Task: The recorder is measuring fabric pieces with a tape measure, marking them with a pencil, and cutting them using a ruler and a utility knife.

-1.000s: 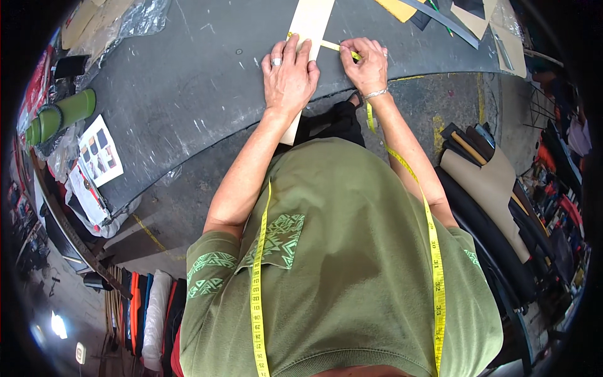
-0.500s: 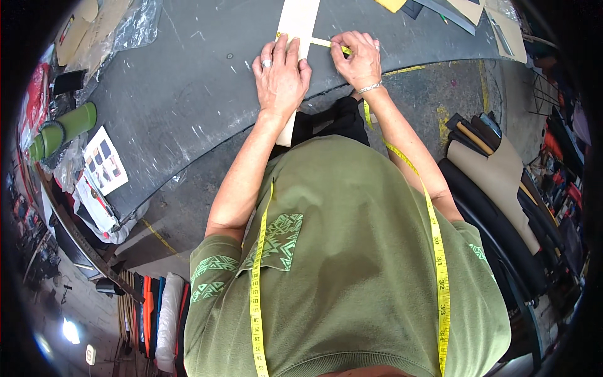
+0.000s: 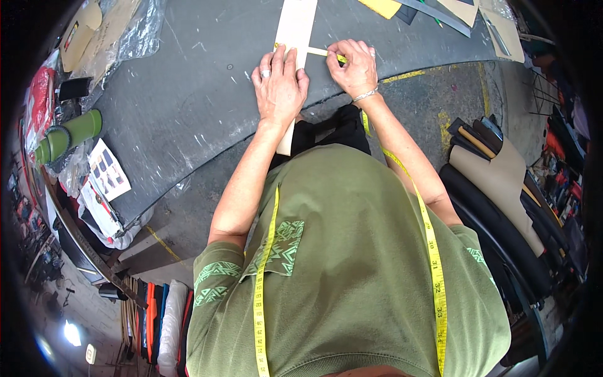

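A long pale strip [image 3: 297, 22] lies lengthwise on the dark worktable and juts past its near edge toward me. My left hand [image 3: 278, 88], a ring on one finger, rests flat on the strip with its fingers stretched out. A yellow tape measure [image 3: 319, 52] runs across the strip beneath my left fingertips, and a bit of it shows at the strip's left edge. To the right, my right hand [image 3: 353, 67] pinches the tape, its wrist wearing a bracelet. From there the tape hangs beside my right forearm and loops up around my neck.
The grey worktable [image 3: 188, 81] has a curved near edge. At left are a green bottle [image 3: 78, 133], a printed sheet [image 3: 108, 169] and clear plastic [image 3: 139, 31]. A metal ruler [image 3: 443, 17] lies at far right. Rolls of material [image 3: 493, 188] stand right of me.
The whole view has shifted slightly, so table and hands sit lower. Both hands keep their places on the strip and the tape.
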`<state>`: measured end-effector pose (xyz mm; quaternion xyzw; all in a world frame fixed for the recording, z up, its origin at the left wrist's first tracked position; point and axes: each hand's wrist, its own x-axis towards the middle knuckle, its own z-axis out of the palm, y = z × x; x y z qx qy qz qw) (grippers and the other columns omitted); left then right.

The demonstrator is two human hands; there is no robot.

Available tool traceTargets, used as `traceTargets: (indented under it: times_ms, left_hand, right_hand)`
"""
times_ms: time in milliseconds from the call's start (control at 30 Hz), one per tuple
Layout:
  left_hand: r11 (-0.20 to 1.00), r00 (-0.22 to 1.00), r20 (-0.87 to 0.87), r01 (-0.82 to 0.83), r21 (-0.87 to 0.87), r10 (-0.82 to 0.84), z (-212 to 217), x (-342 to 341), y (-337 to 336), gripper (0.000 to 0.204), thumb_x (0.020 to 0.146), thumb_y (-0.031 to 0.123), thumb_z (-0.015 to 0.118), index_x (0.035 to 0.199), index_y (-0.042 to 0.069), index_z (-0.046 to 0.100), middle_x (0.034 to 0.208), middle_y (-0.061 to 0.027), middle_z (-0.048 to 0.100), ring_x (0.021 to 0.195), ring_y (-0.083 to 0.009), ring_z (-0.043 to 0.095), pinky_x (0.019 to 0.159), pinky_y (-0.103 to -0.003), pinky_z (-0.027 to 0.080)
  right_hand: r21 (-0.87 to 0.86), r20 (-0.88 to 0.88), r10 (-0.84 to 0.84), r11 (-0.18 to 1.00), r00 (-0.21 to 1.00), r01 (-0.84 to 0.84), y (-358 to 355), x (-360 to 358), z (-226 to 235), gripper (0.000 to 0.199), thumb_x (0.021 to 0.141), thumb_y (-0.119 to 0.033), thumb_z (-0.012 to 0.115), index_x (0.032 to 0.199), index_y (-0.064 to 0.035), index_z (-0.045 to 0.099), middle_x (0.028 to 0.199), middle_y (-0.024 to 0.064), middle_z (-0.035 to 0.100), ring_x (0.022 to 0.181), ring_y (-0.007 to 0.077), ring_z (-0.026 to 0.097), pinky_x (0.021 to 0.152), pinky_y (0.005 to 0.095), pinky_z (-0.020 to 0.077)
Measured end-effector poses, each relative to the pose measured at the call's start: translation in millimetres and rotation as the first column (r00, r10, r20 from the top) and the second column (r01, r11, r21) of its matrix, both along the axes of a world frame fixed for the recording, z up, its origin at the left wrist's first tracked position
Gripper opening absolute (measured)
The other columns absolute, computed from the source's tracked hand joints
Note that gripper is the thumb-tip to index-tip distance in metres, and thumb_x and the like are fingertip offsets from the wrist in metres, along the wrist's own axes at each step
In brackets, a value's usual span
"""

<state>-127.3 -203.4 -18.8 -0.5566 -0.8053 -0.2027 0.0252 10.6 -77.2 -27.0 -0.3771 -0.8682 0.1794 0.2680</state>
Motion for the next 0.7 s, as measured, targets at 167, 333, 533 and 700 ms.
traceTargets:
  times_ms: [167,333,533,700]
  left_hand:
    - [0.999,0.999,0.012,0.043,-0.001,-0.043,0.4,0.2,-0.1,0.049,0.087,0.023,0.061,0.133,0.007,0.058,0.14,-0.0119,0.051,0.129,-0.0302,0.044,0.106,-0.049,0.033]
    - [0.999,0.999,0.015,0.04,0.002,-0.04,1.6,0.7,-0.5,0.049,0.087,0.023,0.06,0.133,0.007,0.058,0.14,-0.0123,0.052,0.129,-0.0309,0.044,0.106,-0.049,0.033]
    - [0.999,0.999,0.023,0.038,0.001,-0.038,2.2,0.4,-1.0,0.049,0.087,0.023,0.061,0.134,0.006,0.057,0.14,-0.0125,0.052,0.129,-0.031,0.044,0.106,-0.049,0.033]
    - [1.0,0.999,0.032,0.001,0.016,-0.001,1.5,-0.5,-1.1,0.049,0.087,0.022,0.061,0.133,0.006,0.057,0.14,-0.0125,0.051,0.129,-0.0312,0.045,0.106,-0.049,0.033]
  right_hand:
    - [0.019,-0.001,-0.045,0.999,0.999,0.045,0.1,0.2,-1.4,0.006,0.081,-0.019,0.07,0.085,-0.0144,0.068,0.083,0.001,0.066,0.086,0.0258,0.061,0.081,0.0407,0.043]
    - [0.019,-0.01,-0.041,0.999,0.999,0.041,0.2,0.1,-1.9,0.007,0.08,-0.019,0.07,0.084,-0.0143,0.068,0.084,0.0008,0.066,0.086,0.0256,0.061,0.081,0.0403,0.043]
    - [0.014,0.003,-0.05,0.999,0.999,0.049,-0.4,-0.5,-0.7,0.007,0.08,-0.02,0.07,0.084,-0.014,0.069,0.084,0.0006,0.067,0.085,0.0253,0.061,0.082,0.0403,0.0431]
    - [0.0,0.001,-0.006,1.0,1.0,0.006,-0.7,-1.0,-0.6,0.007,0.08,-0.02,0.07,0.084,-0.0143,0.069,0.083,0.0005,0.066,0.084,0.0252,0.061,0.082,0.04,0.043]
